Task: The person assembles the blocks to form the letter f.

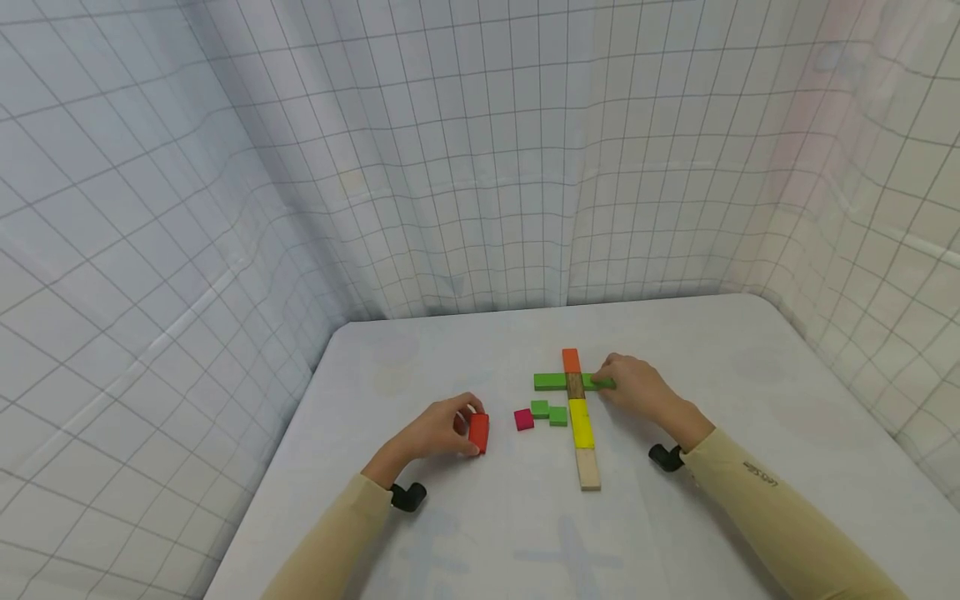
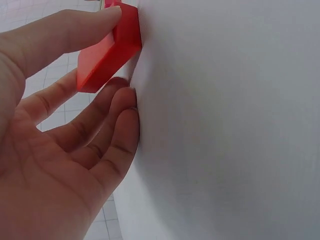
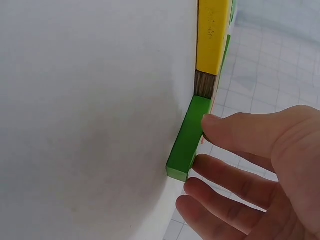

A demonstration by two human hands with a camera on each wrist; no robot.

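Between thumb and index finger my left hand (image 1: 437, 430) pinches a red block (image 1: 478, 434) tilted on edge at the white table; its other fingers rest near the surface (image 2: 200, 125). On the right, my right hand (image 1: 636, 387) pinches a long green block (image 3: 189, 137), thumb on its near side and fingers behind. That block's inner end meets a dark brown block (image 1: 574, 386). A second long green block (image 1: 550, 382) lies on the brown block's other side. Above the brown one is an orange block (image 1: 572, 360); below come a yellow block (image 1: 581, 423) and a pale wooden block (image 1: 588, 469).
Between the hands lie a crimson cube (image 1: 524, 419) and two small green blocks, one (image 1: 540, 409) touching or almost touching the other (image 1: 558, 416). White grid-patterned curtains (image 1: 480, 167) surround the table's back and sides.
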